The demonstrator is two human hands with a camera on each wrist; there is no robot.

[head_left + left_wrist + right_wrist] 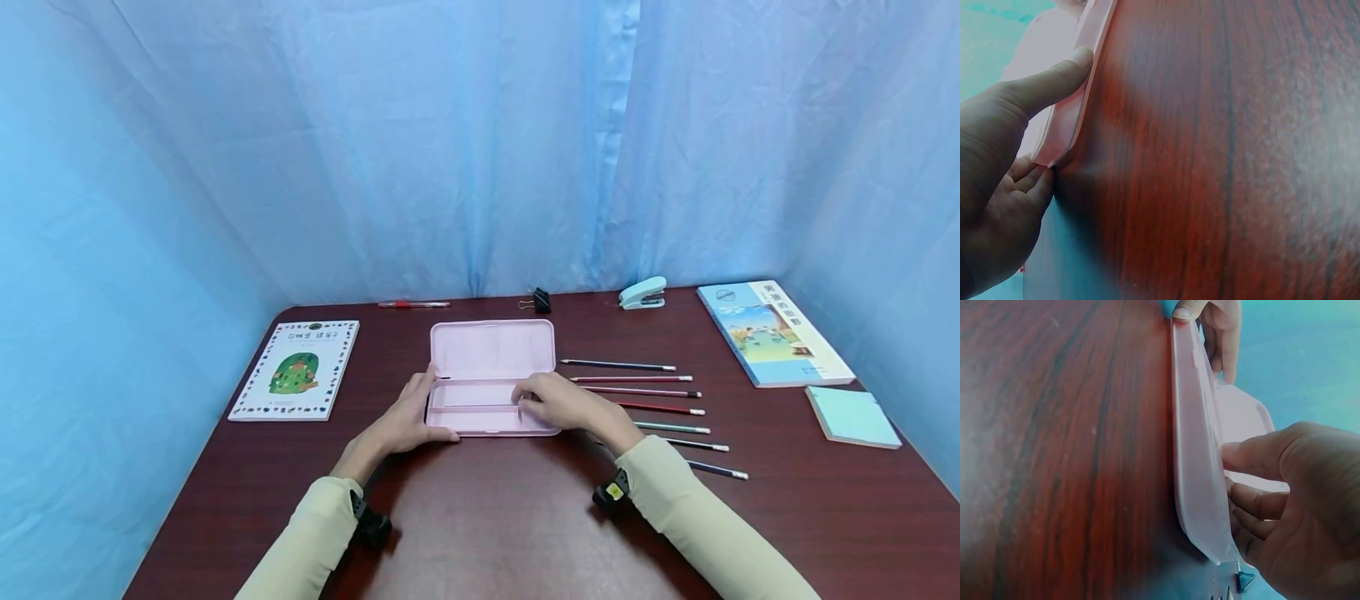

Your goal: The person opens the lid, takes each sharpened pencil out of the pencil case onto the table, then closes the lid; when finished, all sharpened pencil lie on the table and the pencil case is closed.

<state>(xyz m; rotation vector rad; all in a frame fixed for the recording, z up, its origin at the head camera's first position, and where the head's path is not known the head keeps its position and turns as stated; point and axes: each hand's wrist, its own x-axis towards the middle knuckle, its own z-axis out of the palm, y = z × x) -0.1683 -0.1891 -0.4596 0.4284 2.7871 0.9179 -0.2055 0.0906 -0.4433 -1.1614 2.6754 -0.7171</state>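
An open pink pencil case [492, 346] lies on the table, its lid folded back and its tray split by low dividers. My left hand [405, 419] holds the tray's left end, thumb along the front wall and fingers at the side, as the left wrist view also shows. Over the tray's right part is my right hand [561, 402], with bent fingers reaching down inside near the short divider. In the right wrist view its thumb [1244, 456] is at the rim. I cannot tell whether those fingers pinch anything. Several pencils [637, 379] lie in a row to the right, some partly hidden behind the right arm.
On the left lies a white book [303, 371]. Along the back edge are a red pen [414, 304], a black binder clip [541, 301] and a mint stapler [642, 293]. A blue book [772, 333] and a green notepad [853, 417] lie on the right. Blue curtains enclose the table.
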